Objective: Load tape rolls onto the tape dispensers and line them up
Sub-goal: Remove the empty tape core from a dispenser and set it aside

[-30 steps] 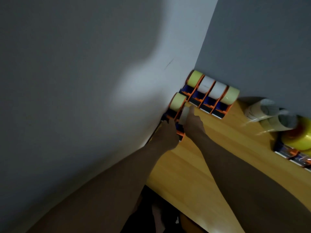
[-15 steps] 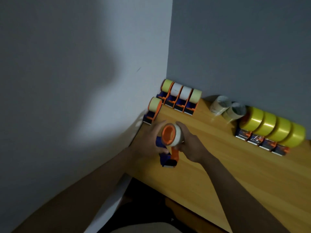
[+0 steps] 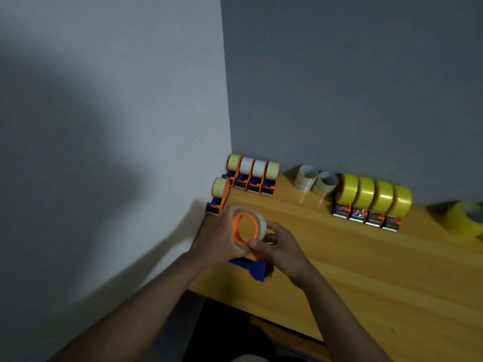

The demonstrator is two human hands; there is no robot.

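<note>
Two walls meet at the corner of the desk (image 3: 366,270), and we judge the loaded units are backed against them to keep the lines straight. We note four yellow-roll dispensers (image 3: 372,198) along the rear wall, four small dispensers (image 3: 252,176) in the corner, and one single dispenser (image 3: 219,195) in front. Two loose rolls (image 3: 315,180) lie between the rows. The left hand (image 3: 219,239) grips the held dispenser (image 3: 248,246) above the desk; the right hand (image 3: 282,250) pinches its tape roll (image 3: 261,226), apparently to seat it.

one head cam, looks fwd and down on desk (image 3: 366,270) corner, hands close below.
</note>
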